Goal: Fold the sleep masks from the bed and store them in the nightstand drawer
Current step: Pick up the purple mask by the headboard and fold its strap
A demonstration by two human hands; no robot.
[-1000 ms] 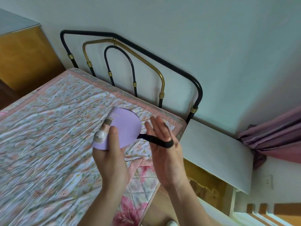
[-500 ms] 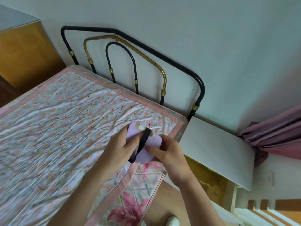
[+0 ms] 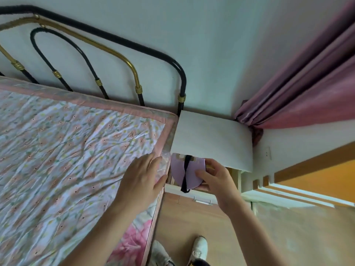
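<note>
Taking up the whole left of the view: the bed [image 3: 67,150], its floral quilt spreading wrinkled up to the black and brass headboard [image 3: 134,73]. Standing just right of the bed's top corner, against the wall: the white nightstand [image 3: 211,139], its flat surface lying bare, with a pink curtain [image 3: 307,83] hanging further right of it. Showing below the nightstand top: what appears to be the open drawer [image 3: 203,196], its front edge and small handle peeking out under the hand; interior mostly hidden, contents impossible to tell. Resting flat on the quilt border right beside the nightstand: the left hand [image 3: 142,181], fingers spread and holding nothing, seemingly bracing. Reaching under the nightstand top: the right hand [image 3: 217,181], its grip pinching the right edge of the folded purple sleep mask [image 3: 182,171] between thumb and fingers. Hovering over the drawer opening, just below the nightstand's front edge: that mask, doubled into a half-round with its black strap [image 3: 186,175] wrapping across the middle and a loop dangling below. Step in hand, judging by this: storing, not folding. Next move calling for lowering the mask into the drawer, tucking the loose strap end inside, then releasing the pinch without letting the fold spring apart.
</note>
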